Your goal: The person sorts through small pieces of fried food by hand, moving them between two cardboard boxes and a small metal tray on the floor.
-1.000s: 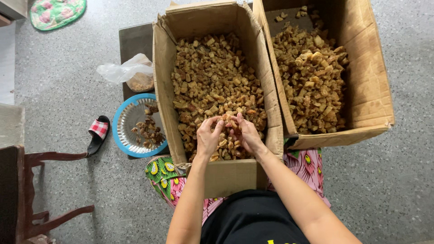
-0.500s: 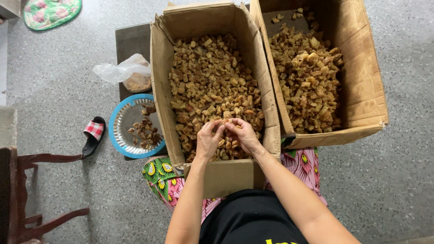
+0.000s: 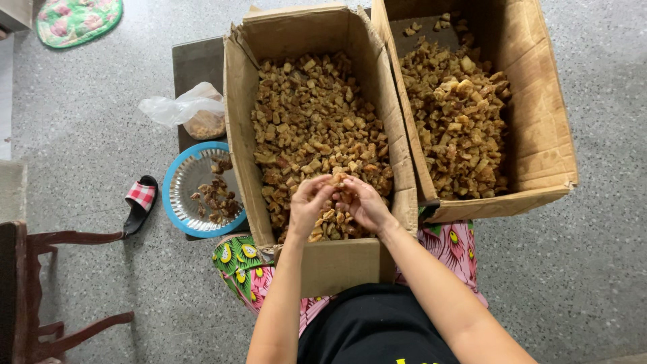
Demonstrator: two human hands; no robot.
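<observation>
**Both hands pinching a brown chunk over the near carton**

I see both hands meeting over the near end of the left cardboard box (image 3: 317,266), just above the pile. Left hand (image 3: 308,204) is curled, fingers bent inward, thumb side twd the right hand. Right hand (image 3: 364,204) also curled, fingertips touching the left's. Between them a small brown chunk (image 3: 341,180), pinched from both sides; can't tell which hand carries more of the grip.

Under and beyond the hands: brown dried chunks (image 3: 313,128) fill the box nearly wall to wall, irregular cubes, tan to dark brown. Box is plain brown corrugated, flaps up, near flap resting against the person's lap; no label readable from here.

Right of the right hand, touching the first box: a second cardboard box (image 3: 539,135), same plain brown, tilted slightly outward, holding the same kind of chunks piled twd its near side, bare bottom at the far end.

Left of the left hand, on the floor: round blue-rimmed tray (image 3: 176,202) w/ a silvery inside and a few dark pieces. Just beyond it a clear plastic bag (image 3: 182,108), crumpled, w/ some chunks inside, on a dark low board. Further left a red-checked sandal (image 3: 140,199), and a dark wooden chair (image 3: 40,283) at the frame edge.
</observation>
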